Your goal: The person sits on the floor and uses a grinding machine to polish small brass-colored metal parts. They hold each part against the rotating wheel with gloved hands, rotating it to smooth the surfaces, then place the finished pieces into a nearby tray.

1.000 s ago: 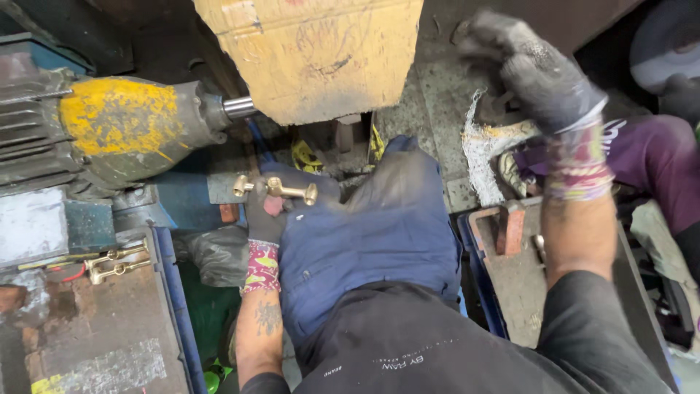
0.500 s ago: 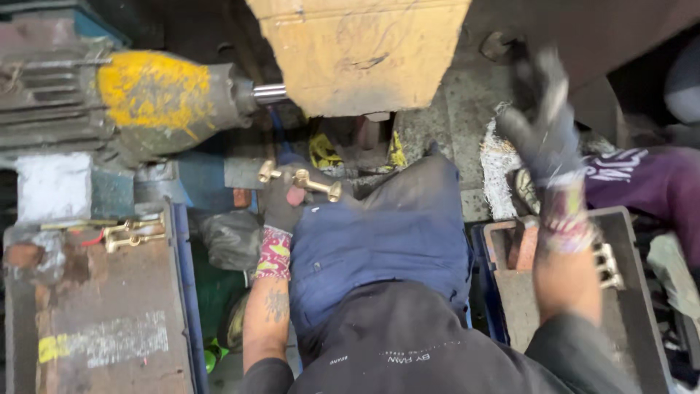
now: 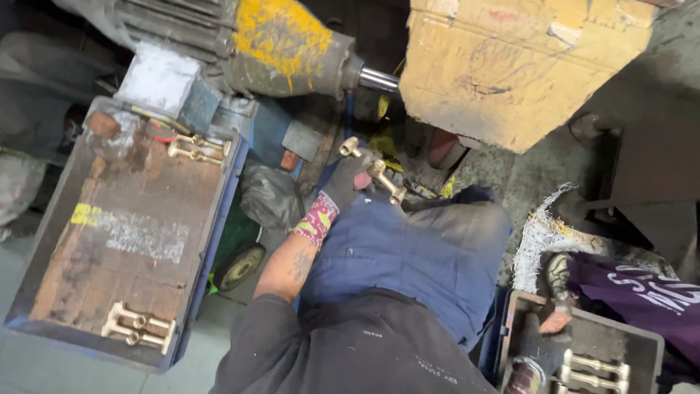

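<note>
My left hand, in a dark glove with a patterned cuff, is closed on a brass tap-like fitting and holds it above my blue-clad knee, just below the motor shaft. My right hand, also gloved, is down in a dark tray at the lower right. It rests beside a pair of brass fittings. Whether its fingers grip anything is hidden.
A blue tray lined with worn cardboard lies at the left, with brass fittings at its near end and far end. A yellow-stained motor and a yellowish guard box stand ahead. Purple cloth lies at the right.
My right hand has dropped from up near the guard box down into the tray at the lower right. My left hand still holds the brass fitting. The view has shifted left.
</note>
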